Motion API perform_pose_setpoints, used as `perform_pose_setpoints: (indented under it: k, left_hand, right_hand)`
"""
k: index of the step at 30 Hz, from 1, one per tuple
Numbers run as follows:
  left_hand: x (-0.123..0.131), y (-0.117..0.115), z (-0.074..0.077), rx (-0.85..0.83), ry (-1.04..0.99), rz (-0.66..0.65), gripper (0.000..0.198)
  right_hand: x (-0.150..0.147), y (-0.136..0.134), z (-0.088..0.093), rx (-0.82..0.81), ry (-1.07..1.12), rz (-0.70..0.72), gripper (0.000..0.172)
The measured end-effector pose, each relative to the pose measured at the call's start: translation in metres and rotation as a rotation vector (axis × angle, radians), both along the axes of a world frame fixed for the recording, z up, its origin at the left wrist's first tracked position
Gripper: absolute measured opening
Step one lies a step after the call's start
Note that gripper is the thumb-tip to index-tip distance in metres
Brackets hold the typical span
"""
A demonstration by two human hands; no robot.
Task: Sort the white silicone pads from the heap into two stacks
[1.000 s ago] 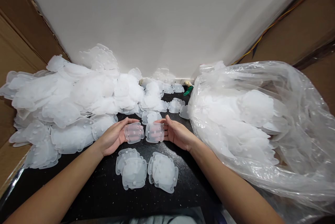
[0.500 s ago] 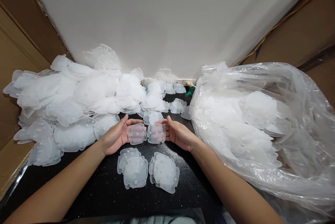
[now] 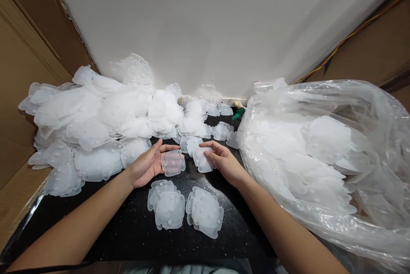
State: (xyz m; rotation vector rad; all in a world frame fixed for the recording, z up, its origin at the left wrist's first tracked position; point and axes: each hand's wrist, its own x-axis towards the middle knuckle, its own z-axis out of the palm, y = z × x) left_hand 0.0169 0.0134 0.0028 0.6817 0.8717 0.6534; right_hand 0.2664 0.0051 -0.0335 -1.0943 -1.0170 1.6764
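Observation:
My left hand (image 3: 145,169) is turned palm up, thumb raised, with its fingers behind a translucent white plastic piece (image 3: 173,163) that rests against them. Between thumb and fingers, my right hand (image 3: 226,164) pinches a similar plastic piece (image 3: 203,161) by its right side, slightly tilted. Just beyond the hands lie loose pieces (image 3: 188,143) of the same kind. Nearer to me, two small overlapping stacks, a left stack (image 3: 169,210) and a right stack (image 3: 205,212), sit side by side on the black tabletop (image 3: 128,227).
A big heap of the plastic pieces (image 3: 96,116) covers the back left. On the right lies a large clear plastic bag (image 3: 381,107) holding many more. Cardboard (image 3: 28,51) stands at the left, and a pale wall (image 3: 205,22) rises behind. Something green (image 3: 238,113) lies by the wall.
My right hand has moved its fingers from behind its piece to a pinch on the side, and that piece has shifted away from the left one. The view has turned slightly left.

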Motion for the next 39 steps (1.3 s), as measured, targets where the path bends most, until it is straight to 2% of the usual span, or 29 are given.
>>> perform_pose_setpoints:
  k: [6, 9, 12, 16, 20, 23, 25, 27, 29, 32, 34, 36, 38, 39]
  left_hand:
    - [0.001, -0.001, 0.0, -0.01, 0.006, 0.011, 0.055]
    - [0.001, -0.002, 0.001, -0.005, -0.005, 0.009, 0.055]
    - [0.001, -0.002, 0.002, 0.016, -0.011, 0.006, 0.055]
    - [0.003, -0.004, 0.003, 0.061, 0.007, -0.016, 0.057]
    - [0.007, -0.01, 0.003, 0.19, 0.032, -0.043, 0.056]
    - [0.009, -0.014, 0.004, 0.271, 0.007, -0.075, 0.057]
    - [0.008, -0.015, 0.005, 0.308, 0.013, -0.088, 0.056]
    - [0.007, -0.014, 0.005, 0.34, 0.064, -0.092, 0.054]
    - [0.005, -0.012, 0.006, 0.356, 0.125, -0.078, 0.052]
    - [0.003, -0.009, 0.006, 0.357, 0.169, -0.035, 0.052]
    - [0.002, -0.008, 0.006, 0.35, 0.176, -0.003, 0.051]
    - [0.002, -0.007, 0.007, 0.339, 0.183, 0.017, 0.05]
    - [0.002, -0.007, 0.006, 0.331, 0.19, 0.02, 0.049]
    - [0.002, -0.007, 0.006, 0.329, 0.195, 0.021, 0.049]
  right_hand:
    - [0.001, -0.002, 0.005, 0.234, -0.19, -0.065, 0.029]
    - [0.0, -0.004, 0.006, 0.289, -0.266, 0.004, 0.029]
    - [-0.001, -0.007, 0.008, 0.352, -0.384, 0.109, 0.022]
    - [-0.008, -0.007, 0.011, 0.506, -0.586, 0.052, 0.011]
    - [-0.023, -0.009, 0.015, 0.449, -0.476, 0.071, 0.022]
    - [-0.03, -0.014, 0.029, 0.41, -0.347, 0.036, 0.026]
    - [-0.023, -0.012, 0.047, 0.42, -0.271, -0.049, 0.026]
    - [-0.002, -0.002, 0.067, 0.473, -0.214, -0.232, 0.025]
    - [0.029, 0.018, 0.087, 0.569, -0.166, -0.457, 0.024]
    - [0.079, 0.049, 0.107, 0.664, -0.072, -0.659, 0.028]
    - [0.095, 0.059, 0.113, 0.617, -0.08, -0.648, 0.03]
    - [0.091, 0.053, 0.11, 0.597, -0.152, -0.563, 0.027]
    - [0.07, 0.036, 0.1, 0.582, -0.286, -0.391, 0.021]
    - [0.055, 0.025, 0.092, 0.545, -0.377, -0.238, 0.018]
